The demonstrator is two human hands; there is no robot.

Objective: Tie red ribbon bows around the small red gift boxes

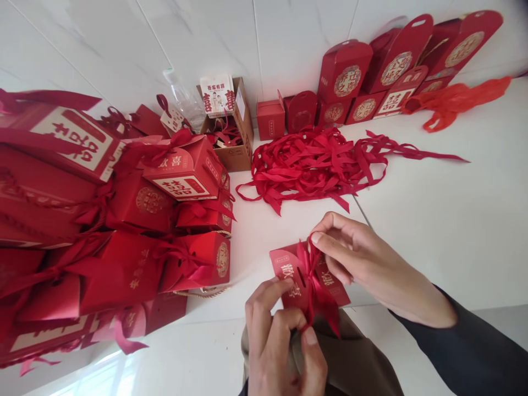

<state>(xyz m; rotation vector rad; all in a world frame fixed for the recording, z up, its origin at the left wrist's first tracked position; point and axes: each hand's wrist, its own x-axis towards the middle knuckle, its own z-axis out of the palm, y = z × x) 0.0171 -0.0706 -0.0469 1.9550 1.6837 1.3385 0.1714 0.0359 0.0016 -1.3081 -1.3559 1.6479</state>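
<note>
A red gift box [291, 297] with pale lettering is in front of me at the ledge's near edge. A dark red ribbon [315, 289] is tied in a bow across its top. My right hand [350, 250] pinches a loop of the bow at the upper side between thumb and fingertips. On the lower left, my left hand [280, 341] is closed, with thumb and bent fingers at the lower part of the ribbon. Its index finger rests on the box top. The box's underside is hidden.
Loose red ribbons [305, 165] lie heaped behind the box. Finished red boxes with bows [124, 264] are piled at left. A cardboard carton [237, 157], a clear plastic bottle [183, 102], more red boxes [344, 71] and an orange-red plastic bag [457, 102] stand along the tiled wall.
</note>
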